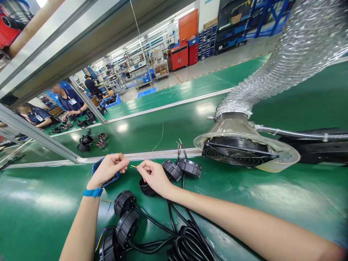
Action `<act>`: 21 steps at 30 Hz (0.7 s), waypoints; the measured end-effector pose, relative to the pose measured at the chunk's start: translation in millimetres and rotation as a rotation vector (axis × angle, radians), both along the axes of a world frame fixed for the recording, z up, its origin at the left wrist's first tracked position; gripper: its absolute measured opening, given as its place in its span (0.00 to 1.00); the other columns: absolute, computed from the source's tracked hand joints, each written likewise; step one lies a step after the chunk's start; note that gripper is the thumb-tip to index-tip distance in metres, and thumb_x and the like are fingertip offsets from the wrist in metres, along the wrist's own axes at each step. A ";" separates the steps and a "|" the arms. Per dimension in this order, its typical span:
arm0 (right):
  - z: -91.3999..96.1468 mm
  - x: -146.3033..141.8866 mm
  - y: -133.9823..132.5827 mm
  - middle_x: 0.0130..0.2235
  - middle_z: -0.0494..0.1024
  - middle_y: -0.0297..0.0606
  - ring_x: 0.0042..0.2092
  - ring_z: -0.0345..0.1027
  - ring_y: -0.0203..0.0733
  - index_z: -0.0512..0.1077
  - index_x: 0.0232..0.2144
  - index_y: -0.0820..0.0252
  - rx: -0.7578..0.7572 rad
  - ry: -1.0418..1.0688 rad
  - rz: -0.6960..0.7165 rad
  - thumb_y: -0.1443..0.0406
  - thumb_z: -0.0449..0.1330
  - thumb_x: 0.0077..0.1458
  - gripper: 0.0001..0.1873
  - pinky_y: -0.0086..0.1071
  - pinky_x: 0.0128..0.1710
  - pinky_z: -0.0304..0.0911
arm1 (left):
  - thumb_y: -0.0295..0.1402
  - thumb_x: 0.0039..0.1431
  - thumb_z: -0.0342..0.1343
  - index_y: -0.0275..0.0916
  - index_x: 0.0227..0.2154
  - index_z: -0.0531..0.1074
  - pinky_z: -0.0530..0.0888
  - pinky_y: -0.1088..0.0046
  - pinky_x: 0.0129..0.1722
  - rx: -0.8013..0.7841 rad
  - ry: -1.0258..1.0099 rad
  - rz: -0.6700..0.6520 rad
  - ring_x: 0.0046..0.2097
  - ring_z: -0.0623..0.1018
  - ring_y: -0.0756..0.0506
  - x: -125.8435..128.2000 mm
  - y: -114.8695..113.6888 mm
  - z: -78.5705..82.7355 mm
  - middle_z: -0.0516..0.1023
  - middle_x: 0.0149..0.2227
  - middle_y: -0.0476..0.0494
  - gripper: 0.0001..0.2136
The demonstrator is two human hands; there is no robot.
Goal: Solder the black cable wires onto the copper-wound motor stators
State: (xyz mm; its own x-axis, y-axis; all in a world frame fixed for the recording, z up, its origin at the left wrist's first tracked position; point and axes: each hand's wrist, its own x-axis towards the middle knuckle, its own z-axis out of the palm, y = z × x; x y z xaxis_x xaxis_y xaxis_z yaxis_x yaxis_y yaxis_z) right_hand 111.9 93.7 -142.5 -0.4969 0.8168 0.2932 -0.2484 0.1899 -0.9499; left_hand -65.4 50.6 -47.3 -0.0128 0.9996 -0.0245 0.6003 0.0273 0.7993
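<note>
My left hand (108, 169), with a blue wristband (92, 192), is pinched closed above a small blue tray (105, 174). Nothing shows between its fingertips. My right hand (153, 176) pinches a thin yellow-tipped wire (133, 166) and holds it towards my left hand. Just past my right hand stand several round black plastic connector housings (172, 170), with coloured wires rising from them (179, 148). More of these housings (124, 203) lie nearer me, below my left hand. Their thick black cables (187, 246) are coiled at the bottom of the view.
A fan hood (236, 152) with a silver flexible duct (288, 61) sits on the green workbench (40, 206) to the right. Aluminium rails (38, 137) cross the left side. Two co-workers in blue shirts (69, 101) work at a bench beyond.
</note>
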 end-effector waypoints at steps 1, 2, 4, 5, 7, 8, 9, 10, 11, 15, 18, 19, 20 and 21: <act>0.1 0.1 0.0 0.18 0.66 0.28 0.21 0.58 0.32 0.69 0.27 0.60 0.002 -0.002 0.001 0.60 0.56 0.59 0.12 0.27 0.23 0.53 | 0.44 0.57 0.60 0.37 0.24 0.70 0.69 0.75 0.28 -0.008 -0.004 -0.007 0.26 0.72 0.50 0.9 0.4 -0.8 0.73 0.24 0.49 0.16; 0.2 0.1 0.1 0.18 0.66 0.28 0.21 0.58 0.32 0.69 0.27 0.61 0.004 -0.005 0.000 0.60 0.56 0.59 0.12 0.27 0.23 0.53 | 0.45 0.57 0.60 0.37 0.24 0.70 0.69 0.75 0.28 -0.013 -0.007 -0.012 0.26 0.72 0.50 1.7 0.9 -1.8 0.73 0.24 0.49 0.16; 0.1 0.1 0.3 0.18 0.66 0.28 0.21 0.57 0.32 0.69 0.27 0.61 0.006 -0.008 -0.002 0.60 0.56 0.59 0.13 0.27 0.23 0.52 | 0.45 0.57 0.59 0.36 0.24 0.70 0.69 0.75 0.28 -0.017 -0.002 -0.021 0.26 0.72 0.51 2.8 1.8 -3.4 0.73 0.24 0.49 0.16; -0.1 0.0 0.4 0.18 0.66 0.28 0.21 0.57 0.32 0.70 0.27 0.61 0.008 -0.008 -0.003 0.60 0.56 0.59 0.13 0.27 0.23 0.52 | 0.44 0.58 0.59 0.36 0.24 0.70 0.69 0.75 0.28 -0.017 0.002 -0.025 0.26 0.72 0.51 2.9 2.1 -4.0 0.73 0.24 0.49 0.16; -0.3 -0.1 0.6 0.18 0.66 0.28 0.21 0.57 0.31 0.70 0.27 0.61 0.013 -0.008 -0.007 0.60 0.56 0.59 0.13 0.26 0.23 0.52 | 0.44 0.58 0.58 0.36 0.24 0.70 0.69 0.75 0.28 -0.019 0.008 -0.039 0.26 0.72 0.51 2.1 2.2 -4.7 0.73 0.24 0.49 0.16; -0.5 -0.1 0.6 0.18 0.66 0.28 0.21 0.57 0.31 0.70 0.27 0.61 0.016 -0.007 -0.008 0.60 0.56 0.59 0.13 0.26 0.23 0.52 | 0.44 0.58 0.58 0.36 0.25 0.70 0.69 0.75 0.29 -0.022 0.011 -0.048 0.26 0.72 0.51 1.4 2.0 -4.7 0.73 0.24 0.49 0.15; -0.6 -0.1 0.7 0.18 0.66 0.28 0.21 0.57 0.31 0.70 0.27 0.61 0.017 -0.007 -0.009 0.60 0.56 0.59 0.12 0.26 0.23 0.52 | 0.43 0.59 0.58 0.36 0.25 0.70 0.69 0.75 0.29 -0.025 0.011 -0.056 0.26 0.72 0.51 0.8 1.6 -4.6 0.73 0.25 0.49 0.15; -0.7 0.0 0.7 0.18 0.66 0.28 0.21 0.58 0.31 0.70 0.27 0.61 0.016 -0.006 -0.011 0.60 0.56 0.59 0.12 0.26 0.23 0.52 | 0.43 0.59 0.58 0.36 0.26 0.70 0.69 0.74 0.30 -0.030 0.012 -0.062 0.27 0.72 0.51 0.4 1.1 -4.4 0.73 0.25 0.49 0.15; -0.8 0.0 0.7 0.18 0.66 0.27 0.21 0.58 0.31 0.70 0.27 0.62 0.016 -0.006 -0.010 0.60 0.56 0.59 0.12 0.26 0.23 0.52 | 0.42 0.59 0.58 0.36 0.27 0.71 0.69 0.74 0.30 -0.035 0.012 -0.067 0.27 0.72 0.51 0.2 0.5 -4.1 0.73 0.26 0.49 0.14; -1.0 -0.5 0.8 0.18 0.67 0.27 0.21 0.58 0.31 0.70 0.27 0.62 0.013 -0.005 -0.007 0.61 0.56 0.59 0.12 0.26 0.23 0.52 | 0.40 0.56 0.61 0.37 0.31 0.72 0.70 0.74 0.33 -0.055 0.013 -0.063 0.30 0.74 0.50 3.1 -1.1 -2.5 0.74 0.28 0.49 0.10; 0.1 -1.1 0.2 0.18 0.67 0.27 0.20 0.58 0.30 0.69 0.27 0.62 -0.018 0.006 -0.012 0.61 0.56 0.59 0.12 0.25 0.22 0.52 | 0.40 0.54 0.62 0.37 0.30 0.73 0.71 0.74 0.33 -0.034 0.052 -0.024 0.30 0.74 0.49 7.9 -1.0 -0.6 0.75 0.27 0.48 0.10; 0.8 -1.1 -0.6 0.18 0.67 0.27 0.20 0.58 0.30 0.69 0.26 0.62 -0.036 0.015 -0.011 0.62 0.56 0.59 0.11 0.25 0.22 0.53 | 0.40 0.54 0.62 0.37 0.29 0.73 0.71 0.73 0.33 -0.021 0.077 -0.009 0.30 0.74 0.48 9.6 -1.1 0.1 0.76 0.27 0.48 0.11; 1.7 -0.8 -1.7 0.18 0.67 0.27 0.20 0.59 0.30 0.69 0.26 0.62 -0.059 0.027 -0.010 0.62 0.56 0.59 0.11 0.24 0.22 0.54 | 0.42 0.54 0.62 0.37 0.28 0.74 0.71 0.73 0.33 -0.010 0.104 0.010 0.30 0.74 0.48 10.9 -1.4 0.8 0.76 0.27 0.47 0.12; 2.6 -0.5 -2.9 0.18 0.67 0.27 0.20 0.60 0.31 0.69 0.26 0.61 -0.082 0.041 -0.007 0.63 0.57 0.59 0.11 0.24 0.23 0.55 | 0.43 0.53 0.62 0.37 0.28 0.74 0.71 0.73 0.32 -0.002 0.130 0.031 0.30 0.74 0.47 11.6 -2.0 1.2 0.76 0.26 0.47 0.12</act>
State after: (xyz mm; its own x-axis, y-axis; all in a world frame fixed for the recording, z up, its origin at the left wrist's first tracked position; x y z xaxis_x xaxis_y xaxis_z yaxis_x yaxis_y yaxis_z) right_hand 111.4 90.8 -139.9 -0.4803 0.8423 0.2447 -0.2859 0.1134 -0.9515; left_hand -53.9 48.6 -46.1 -0.0469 0.9986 -0.0227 0.6978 0.0490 0.7146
